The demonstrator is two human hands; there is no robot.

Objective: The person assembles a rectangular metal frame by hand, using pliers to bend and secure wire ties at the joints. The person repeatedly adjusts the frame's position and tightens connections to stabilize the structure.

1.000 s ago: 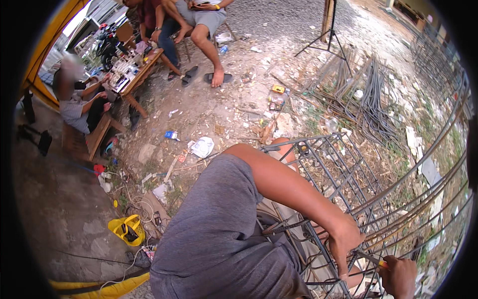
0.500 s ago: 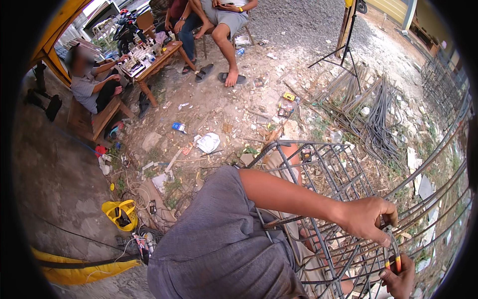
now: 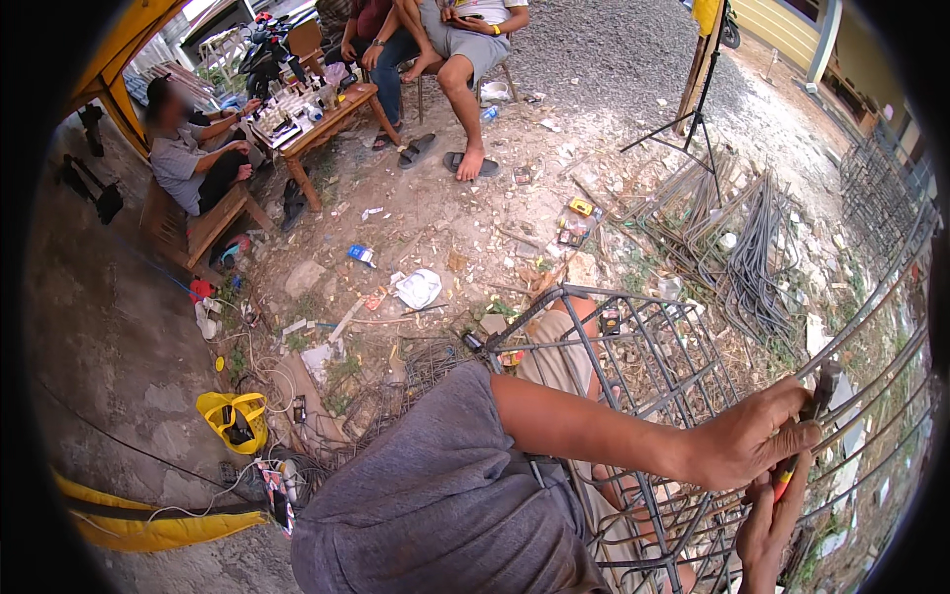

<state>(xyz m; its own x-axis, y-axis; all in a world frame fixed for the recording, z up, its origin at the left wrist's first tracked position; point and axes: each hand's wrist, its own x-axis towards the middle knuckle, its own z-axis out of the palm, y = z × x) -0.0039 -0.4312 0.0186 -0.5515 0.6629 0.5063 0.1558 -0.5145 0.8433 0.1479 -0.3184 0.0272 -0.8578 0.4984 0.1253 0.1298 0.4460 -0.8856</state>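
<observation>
Pincers (image 3: 783,479) with red and yellow handles and a dark metal head are tilted over the steel bars at the right. My left hand (image 3: 749,438) is closed around them just below the head, with the thumb across. Under it, my right hand (image 3: 764,530) comes up from the lower edge, its fingers and thumb at the handles and partly covered by the left hand. Below and left of both hands is a rebar cage (image 3: 648,342) of long bars and square ties, standing over my bent legs. Where the jaws touch the bars cannot be made out.
Long bars (image 3: 871,381) curve along the right side. Bundles of bent rebar (image 3: 762,257) and a black tripod (image 3: 698,124) lie beyond the cage. People sit around a wooden table (image 3: 332,121) at the far left. A yellow bag (image 3: 234,421) and cables are on the left ground.
The pincers have swung so their head points up and right. My left hand has turned with them, and my right hand has shifted left and up against the handles. The view has tilted slightly.
</observation>
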